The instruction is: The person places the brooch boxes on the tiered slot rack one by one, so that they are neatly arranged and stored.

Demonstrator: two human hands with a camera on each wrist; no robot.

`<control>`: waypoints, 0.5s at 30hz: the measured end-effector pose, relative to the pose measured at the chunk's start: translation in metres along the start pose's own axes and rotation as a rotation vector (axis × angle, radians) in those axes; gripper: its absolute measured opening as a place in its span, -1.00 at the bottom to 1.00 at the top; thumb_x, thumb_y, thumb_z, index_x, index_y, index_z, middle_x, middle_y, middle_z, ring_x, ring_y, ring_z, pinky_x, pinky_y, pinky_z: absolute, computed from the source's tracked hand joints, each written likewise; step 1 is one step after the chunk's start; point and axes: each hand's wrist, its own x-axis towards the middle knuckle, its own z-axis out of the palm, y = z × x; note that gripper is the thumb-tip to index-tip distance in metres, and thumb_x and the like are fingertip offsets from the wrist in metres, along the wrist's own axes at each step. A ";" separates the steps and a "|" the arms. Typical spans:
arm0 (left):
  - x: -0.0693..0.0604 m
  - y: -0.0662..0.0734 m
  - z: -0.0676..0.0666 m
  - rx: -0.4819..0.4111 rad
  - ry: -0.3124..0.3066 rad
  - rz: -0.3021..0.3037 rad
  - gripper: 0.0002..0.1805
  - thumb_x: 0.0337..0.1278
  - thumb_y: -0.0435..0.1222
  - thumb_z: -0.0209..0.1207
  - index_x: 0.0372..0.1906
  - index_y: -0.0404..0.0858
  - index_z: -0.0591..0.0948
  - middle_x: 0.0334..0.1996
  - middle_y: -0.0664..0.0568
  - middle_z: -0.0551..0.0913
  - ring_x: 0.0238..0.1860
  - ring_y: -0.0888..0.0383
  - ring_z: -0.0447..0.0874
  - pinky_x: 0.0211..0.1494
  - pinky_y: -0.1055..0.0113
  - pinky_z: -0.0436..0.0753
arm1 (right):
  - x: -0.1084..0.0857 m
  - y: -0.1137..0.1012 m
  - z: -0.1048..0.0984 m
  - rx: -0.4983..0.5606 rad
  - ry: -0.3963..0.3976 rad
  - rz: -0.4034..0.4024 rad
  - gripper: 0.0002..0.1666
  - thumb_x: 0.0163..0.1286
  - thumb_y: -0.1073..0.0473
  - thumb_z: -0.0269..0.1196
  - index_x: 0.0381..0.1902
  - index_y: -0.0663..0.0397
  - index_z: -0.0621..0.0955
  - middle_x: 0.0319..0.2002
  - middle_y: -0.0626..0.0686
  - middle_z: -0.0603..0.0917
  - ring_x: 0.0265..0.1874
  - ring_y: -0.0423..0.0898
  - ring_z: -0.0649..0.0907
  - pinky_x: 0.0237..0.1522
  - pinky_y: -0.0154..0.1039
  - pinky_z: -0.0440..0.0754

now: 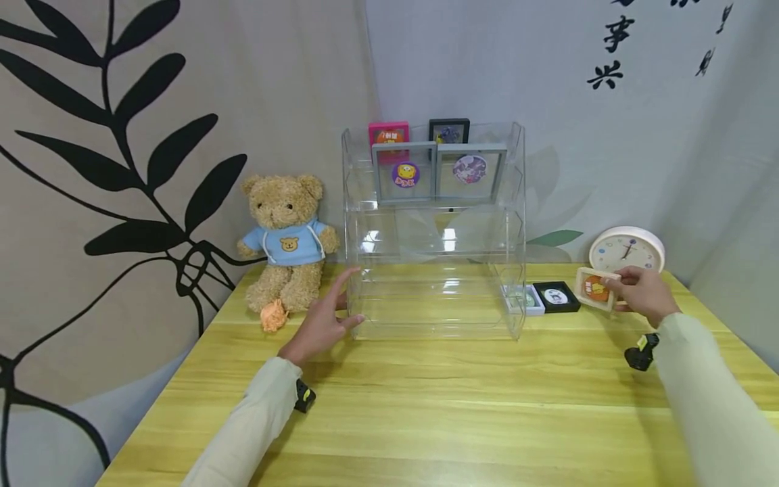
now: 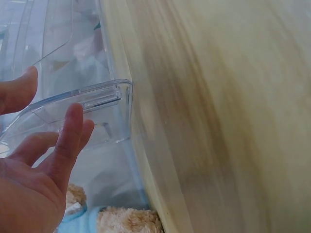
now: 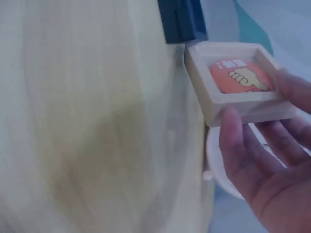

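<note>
My right hand pinches a small cream frame with an orange badge inside, at the table's right. In the right wrist view, the badge bears a drawn fist. My left hand, its fingers spread, is at the left side of a clear acrylic tiered rack; whether it touches is hard to tell. On the rack's upper tiers stand a pink frame, a black frame and two grey frames with round badges.
Right of the rack a black frame lies beside a pale frame, partly behind the rack's side. A round white clock leans at the back right. A teddy bear in blue sits left, an orange fluffy ball at its feet.
</note>
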 end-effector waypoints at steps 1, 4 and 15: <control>0.000 0.000 0.000 -0.001 -0.002 0.001 0.08 0.18 -0.35 0.34 0.51 0.53 -0.03 0.62 -0.14 0.05 0.29 -0.36 0.54 -0.03 -0.01 0.83 | -0.001 -0.002 -0.002 0.029 0.003 -0.008 -0.40 0.58 -0.04 0.04 0.18 0.46 0.36 -0.14 0.11 0.62 -0.40 -0.40 0.62 -0.28 -0.17 0.86; 0.000 0.000 0.001 -0.005 0.000 0.005 0.08 0.18 -0.36 0.34 0.51 0.53 -0.02 0.61 -0.16 0.06 0.30 -0.35 0.53 -0.02 0.01 0.83 | -0.004 -0.008 -0.007 0.168 -0.011 -0.046 -0.58 0.57 -0.04 0.06 0.13 0.18 0.43 -0.28 -0.28 0.63 -0.40 -0.38 0.69 -0.31 -0.14 0.86; -0.001 0.000 0.000 -0.029 0.000 -0.002 0.08 0.18 -0.37 0.34 0.50 0.54 0.00 0.56 -0.30 0.15 0.26 -0.38 0.56 -0.07 0.04 0.84 | -0.023 -0.055 -0.019 0.734 -0.111 -0.114 -0.79 0.47 0.12 0.22 0.03 -0.17 0.61 -0.14 -0.17 0.64 -0.30 -0.16 0.78 -0.28 -0.14 0.86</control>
